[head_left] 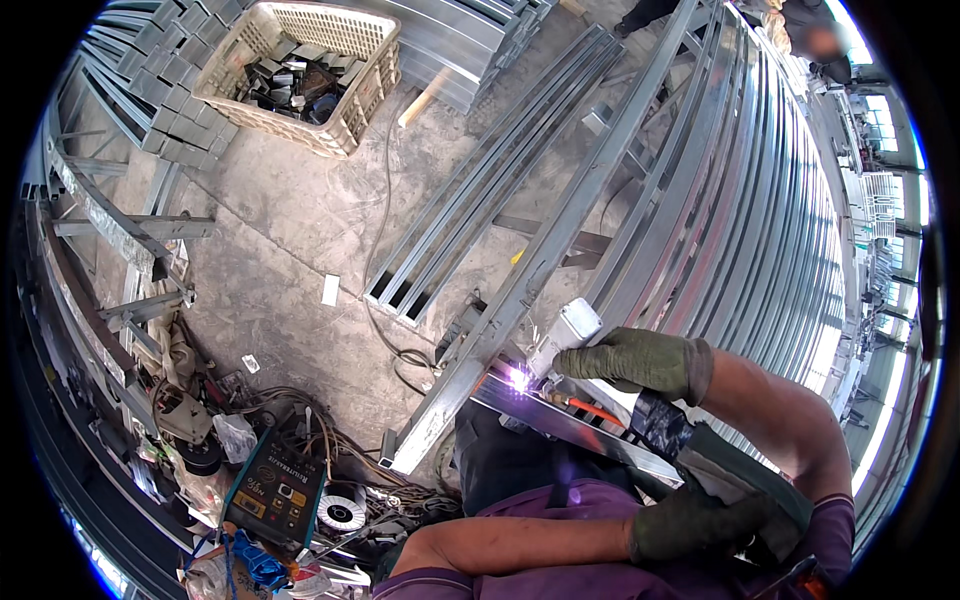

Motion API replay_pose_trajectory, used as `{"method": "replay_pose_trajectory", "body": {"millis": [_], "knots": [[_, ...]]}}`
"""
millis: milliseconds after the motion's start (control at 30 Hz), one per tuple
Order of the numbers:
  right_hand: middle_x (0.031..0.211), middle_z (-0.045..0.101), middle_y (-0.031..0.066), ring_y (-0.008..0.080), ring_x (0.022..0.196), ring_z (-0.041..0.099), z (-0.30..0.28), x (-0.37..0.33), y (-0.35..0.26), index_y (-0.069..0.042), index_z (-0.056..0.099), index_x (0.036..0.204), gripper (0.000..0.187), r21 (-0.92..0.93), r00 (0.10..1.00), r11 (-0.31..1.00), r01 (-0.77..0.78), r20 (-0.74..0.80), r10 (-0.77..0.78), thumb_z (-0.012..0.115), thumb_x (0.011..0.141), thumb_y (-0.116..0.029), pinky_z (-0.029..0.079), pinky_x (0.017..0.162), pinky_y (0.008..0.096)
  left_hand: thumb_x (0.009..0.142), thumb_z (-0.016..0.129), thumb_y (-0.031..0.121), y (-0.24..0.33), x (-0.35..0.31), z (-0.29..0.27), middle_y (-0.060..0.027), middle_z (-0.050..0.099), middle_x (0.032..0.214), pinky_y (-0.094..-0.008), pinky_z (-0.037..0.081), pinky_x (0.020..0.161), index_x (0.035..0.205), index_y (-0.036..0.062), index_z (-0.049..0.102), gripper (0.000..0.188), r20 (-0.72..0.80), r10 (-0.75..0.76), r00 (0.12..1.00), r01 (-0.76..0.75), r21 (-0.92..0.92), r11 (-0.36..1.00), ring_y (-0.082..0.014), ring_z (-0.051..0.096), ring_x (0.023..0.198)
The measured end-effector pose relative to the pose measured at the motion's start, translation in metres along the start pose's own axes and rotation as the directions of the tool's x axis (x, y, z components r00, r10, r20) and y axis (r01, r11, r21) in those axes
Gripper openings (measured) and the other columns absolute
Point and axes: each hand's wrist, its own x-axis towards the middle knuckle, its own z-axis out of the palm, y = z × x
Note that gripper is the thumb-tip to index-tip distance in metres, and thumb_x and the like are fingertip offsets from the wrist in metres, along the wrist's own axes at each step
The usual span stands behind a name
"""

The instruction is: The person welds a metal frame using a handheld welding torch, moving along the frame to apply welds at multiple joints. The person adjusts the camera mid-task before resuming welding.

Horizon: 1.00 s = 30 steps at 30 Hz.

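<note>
A bright welding arc (518, 378) burns at the near end of a long steel frame rail (530, 285). Beside it stands a short pale metal block or tube (574, 324). My right hand (635, 360), in a green glove, has its fingers closed at that piece, close to the arc. An orange-necked welding torch (592, 408) points at the arc; behind it runs a dark wrapped part and a green-and-grey length. My left hand (700, 524), also gloved, is closed round that green length, low and near my body. Its fingertips are partly hidden.
Long steel tubes (740, 200) lie in rows to the right; a tube bundle (490, 175) rests on the floor. A crate (340, 110) of dark parts stands at upper left. The welding machine (275, 485), wire spool (341, 510) and cables are lower left. Another person (805, 25) is far right.
</note>
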Motion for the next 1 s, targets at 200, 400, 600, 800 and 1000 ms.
{"method": "replay_pose_trajectory", "body": {"millis": [200,400,600,800,1000], "knots": [[0.097,0.069,0.0122,0.0237,0.082,0.065,0.011,0.008,0.038,-0.019,0.061,0.158,0.044,0.130,0.965,0.957,0.260,-0.083,-0.251,0.050,0.117,-0.031,0.056,0.084,0.0421,0.090,0.075,0.008,0.009,0.005,-0.006,-0.0124,0.074,0.108,-0.0481,0.061,0.079,0.149,0.0116,0.058,0.061,0.037,-0.023,0.999,0.022,0.044,0.999,-0.0356,0.076,0.096],[0.082,0.060,0.0107,0.0233,0.075,0.060,0.007,0.005,0.028,-0.021,0.064,0.154,0.043,0.005,0.993,0.995,0.103,-0.065,-0.102,0.051,0.117,-0.038,0.054,0.079,0.0434,0.091,0.075,0.010,0.006,-0.001,-0.002,-0.0133,0.073,0.107,-0.0476,0.061,0.079,0.149,0.0129,0.057,0.061,0.095,-0.062,0.994,0.058,0.043,0.997,-0.0358,0.076,0.094],[0.074,0.054,0.0079,0.0191,0.071,0.053,0.015,-0.005,0.021,-0.019,0.074,0.141,0.053,0.139,0.982,0.984,0.109,-0.169,-0.085,0.053,0.113,-0.058,0.051,0.075,0.0426,0.092,0.073,0.008,0.008,0.010,-0.001,-0.0135,0.073,0.114,-0.0453,0.061,0.081,0.152,0.0127,0.055,0.063,0.046,0.007,0.999,-0.005,-0.048,0.999,-0.0356,0.076,0.098],[0.091,0.066,0.0141,0.0282,0.077,0.066,0.006,-0.008,0.019,-0.023,0.059,0.159,0.048,0.076,0.994,0.997,-0.025,-0.107,0.033,0.052,0.112,-0.021,0.055,0.078,0.0437,0.091,0.073,0.007,0.015,0.026,-0.014,-0.0156,0.071,0.123,-0.0471,0.061,0.087,0.158,0.0136,0.053,0.070,0.101,0.005,0.995,0.017,-0.222,0.975,-0.0360,0.075,0.107],[0.123,0.075,0.0196,0.0313,0.099,0.076,0.004,-0.009,0.035,-0.023,0.061,0.158,0.046,0.011,0.976,0.984,0.175,-0.132,-0.172,0.055,0.113,-0.023,0.060,0.093,0.0420,0.091,0.074,0.006,0.015,0.021,-0.012,-0.0147,0.070,0.129,-0.0455,0.061,0.092,0.160,0.0179,0.053,0.073,0.135,-0.083,0.987,0.086,-0.019,0.996,-0.0360,0.074,0.114]]}}
